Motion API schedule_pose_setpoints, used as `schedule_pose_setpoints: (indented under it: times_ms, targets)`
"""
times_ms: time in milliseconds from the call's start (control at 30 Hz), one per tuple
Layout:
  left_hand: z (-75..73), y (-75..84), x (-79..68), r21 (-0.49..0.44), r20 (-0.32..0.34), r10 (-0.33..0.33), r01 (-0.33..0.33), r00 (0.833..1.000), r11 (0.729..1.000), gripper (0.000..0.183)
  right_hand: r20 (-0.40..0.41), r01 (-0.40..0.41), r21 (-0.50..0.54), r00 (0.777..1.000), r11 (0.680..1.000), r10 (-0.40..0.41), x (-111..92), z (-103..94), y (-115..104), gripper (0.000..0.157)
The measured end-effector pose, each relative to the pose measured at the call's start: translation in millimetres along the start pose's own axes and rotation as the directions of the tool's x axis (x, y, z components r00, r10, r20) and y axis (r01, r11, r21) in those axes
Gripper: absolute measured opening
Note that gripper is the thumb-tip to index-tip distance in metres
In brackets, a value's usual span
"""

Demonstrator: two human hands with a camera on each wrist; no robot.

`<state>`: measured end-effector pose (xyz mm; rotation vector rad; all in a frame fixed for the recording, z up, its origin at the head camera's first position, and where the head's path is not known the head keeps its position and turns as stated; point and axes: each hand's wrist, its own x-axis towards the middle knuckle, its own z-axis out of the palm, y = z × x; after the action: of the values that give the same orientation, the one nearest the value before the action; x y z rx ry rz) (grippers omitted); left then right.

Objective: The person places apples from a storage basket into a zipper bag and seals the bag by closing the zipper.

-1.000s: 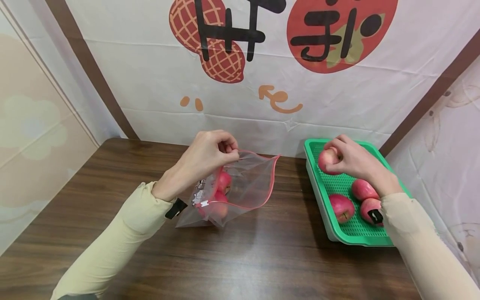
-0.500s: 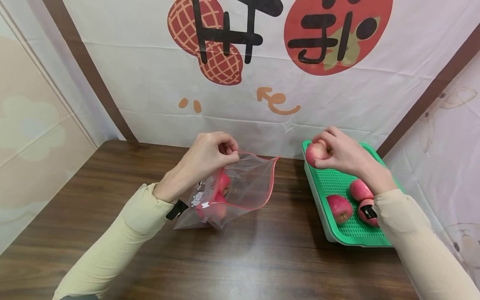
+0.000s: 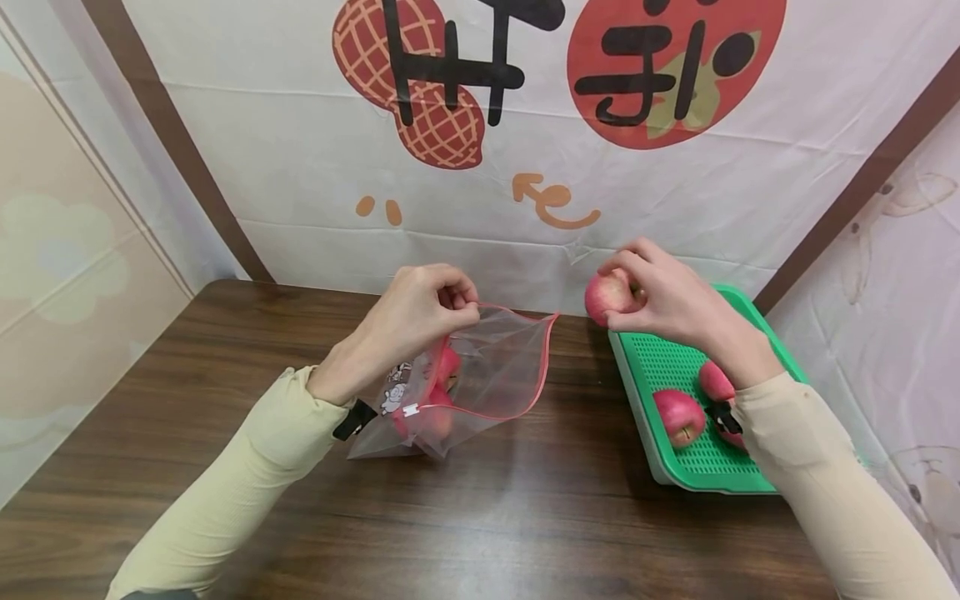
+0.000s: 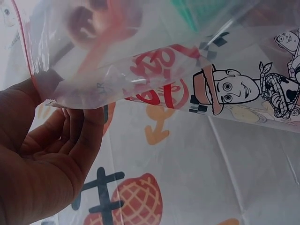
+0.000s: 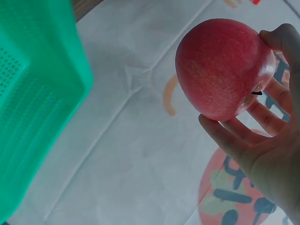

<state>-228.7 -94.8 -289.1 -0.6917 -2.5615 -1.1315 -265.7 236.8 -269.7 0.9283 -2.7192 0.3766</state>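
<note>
A clear zipper bag (image 3: 498,367) with a red-edged mouth stands on the table, its mouth spread toward the right. My left hand (image 3: 408,312) pinches the bag's upper edge between thumb and fingers. Red apples (image 3: 435,417) show through the plastic low in the bag, and cartoon figures (image 4: 229,89) are printed on its side. A white slider (image 3: 410,410) sits at the near end of the zip. My right hand (image 3: 667,292) grips a red apple (image 5: 222,70) by its sides, in the air beside the basket's far left corner.
A green basket (image 3: 637,400) set in a pale tray stands at the right, with several apples (image 3: 679,417) in it, partly behind the right wrist. A printed cloth (image 3: 300,183) hangs behind the brown wooden table (image 3: 247,375).
My right hand has carried the apple leftward and slightly up, from over the basket to just past its left rim. The left hand and bag have stayed in place.
</note>
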Motion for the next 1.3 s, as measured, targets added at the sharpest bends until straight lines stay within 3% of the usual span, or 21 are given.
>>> schedule_pose_setpoints:
  times_ms: [600,900,1300]
  targets:
    - [0.9,-1.6,1.2,-0.015,0.006,-0.021,0.021,1.000,1.000,0.007,-0.069,0.178,0.030,0.982,0.984,-0.176,17,-2.5,-51,0.050]
    - [4.6,-3.7,3.6,-0.013,0.027,-0.036,0.037,0.999,0.999,0.005,-0.080,0.307,0.077,0.950,0.949,-0.301,19,6.0,-69,0.048]
    - [5.8,-1.6,11.7,-0.026,0.049,-0.035,0.036,0.998,0.999,0.004,-0.084,0.389,0.064,0.920,0.919,-0.384,23,10.9,-90,0.044]
